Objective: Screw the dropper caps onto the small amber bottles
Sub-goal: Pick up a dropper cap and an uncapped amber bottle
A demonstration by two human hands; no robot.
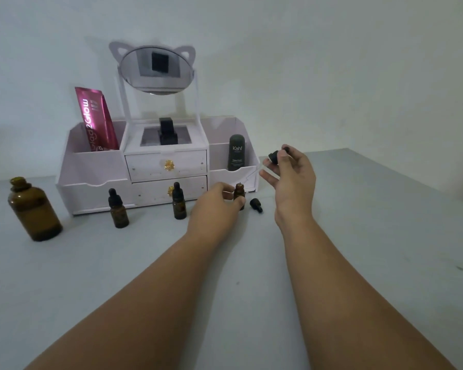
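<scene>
My left hand grips a small uncapped amber bottle standing upright on the grey table. Up and to the right of that bottle, my right hand pinches a black dropper cap; its glass pipette slants down-left toward the bottle's mouth. Another black dropper cap lies loose on the table just right of the held bottle. Two small amber bottles with dropper caps on stand further left, one near my left hand and one beyond it.
A big uncapped amber bottle stands at the far left. Behind the small bottles is a white organizer with drawers, a cat-ear mirror, a pink tube and a dark Kahf bottle. The table's right edge runs diagonally.
</scene>
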